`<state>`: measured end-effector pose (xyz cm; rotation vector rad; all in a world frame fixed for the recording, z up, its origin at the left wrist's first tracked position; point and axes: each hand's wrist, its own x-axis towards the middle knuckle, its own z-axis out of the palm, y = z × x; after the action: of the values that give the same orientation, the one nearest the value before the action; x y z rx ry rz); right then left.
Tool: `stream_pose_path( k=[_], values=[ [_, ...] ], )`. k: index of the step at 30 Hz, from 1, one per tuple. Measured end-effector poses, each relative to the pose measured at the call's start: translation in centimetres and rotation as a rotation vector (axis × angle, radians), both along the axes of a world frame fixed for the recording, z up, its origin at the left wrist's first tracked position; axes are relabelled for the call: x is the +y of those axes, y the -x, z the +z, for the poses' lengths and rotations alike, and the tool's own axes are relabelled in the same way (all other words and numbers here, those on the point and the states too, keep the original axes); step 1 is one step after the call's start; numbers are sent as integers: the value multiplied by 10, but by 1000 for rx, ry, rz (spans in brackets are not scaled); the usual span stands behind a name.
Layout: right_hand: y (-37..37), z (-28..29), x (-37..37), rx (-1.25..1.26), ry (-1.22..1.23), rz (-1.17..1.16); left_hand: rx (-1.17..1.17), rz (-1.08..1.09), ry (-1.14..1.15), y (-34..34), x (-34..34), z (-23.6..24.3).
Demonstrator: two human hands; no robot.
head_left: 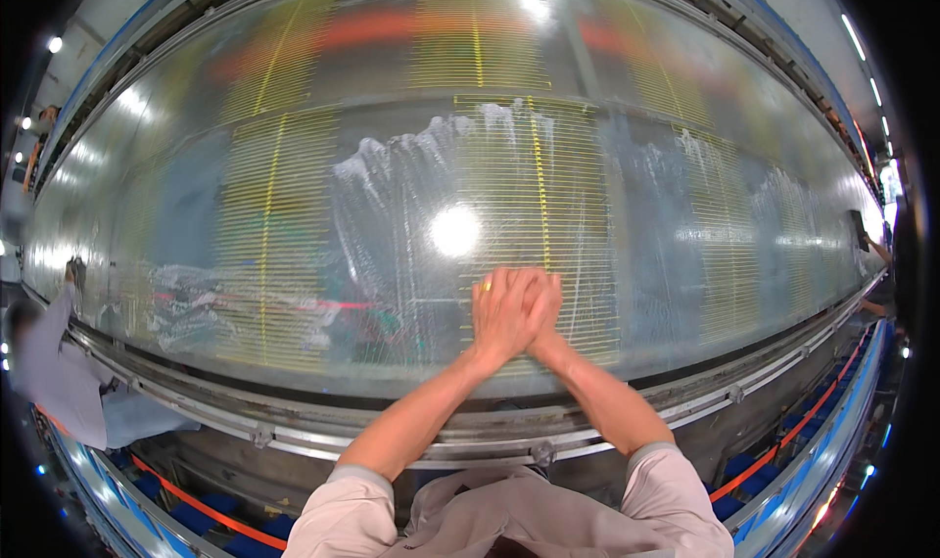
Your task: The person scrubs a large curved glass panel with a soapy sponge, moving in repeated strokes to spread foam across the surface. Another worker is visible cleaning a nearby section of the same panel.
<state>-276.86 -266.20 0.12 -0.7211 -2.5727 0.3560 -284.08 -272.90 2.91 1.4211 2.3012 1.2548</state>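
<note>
My left hand (502, 308) and my right hand (544, 308) are pressed together over the near middle of a long, glossy, wet surface (646, 264). Both have their fingers bent downward, and the left one wears a ring. Whatever lies under the fingers, if anything, is hidden. Around them runs a band of fine yellow lines (499, 196) with a thicker yellow line (540, 181) down it. Whitish wet streaks (392, 181) spread ahead and to the left, ending in a foamy edge farther off.
A metal rail (392, 447) borders the surface close to my body. At the far left a person (69, 372) reaches onto it; at the far right another person's arm (878, 252) holds a dark flat thing (859, 231). Orange-red strips (211, 509) and blue rails run behind me.
</note>
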Motion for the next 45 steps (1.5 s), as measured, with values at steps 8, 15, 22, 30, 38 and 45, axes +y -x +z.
stream_pose_path(
  k=[8,15,22,30,38,45],
  values=[
    [16,10,-161,-101,115,225,-114,229,103,-3,-177,11],
    [112,-9,-133,-28,100,368,-37,392,3,83,-154,-6],
    [314,-28,-42,126,-18,469,86,471,-69,287,-67,-26],
    [371,-29,-28,113,-106,400,58,522,-6,333,-44,-16],
    [160,-38,-109,167,67,532,29,514,68,120,-140,-9],
    [30,-8,-162,-150,65,506,-209,482,97,-3,-192,22]
  ],
)
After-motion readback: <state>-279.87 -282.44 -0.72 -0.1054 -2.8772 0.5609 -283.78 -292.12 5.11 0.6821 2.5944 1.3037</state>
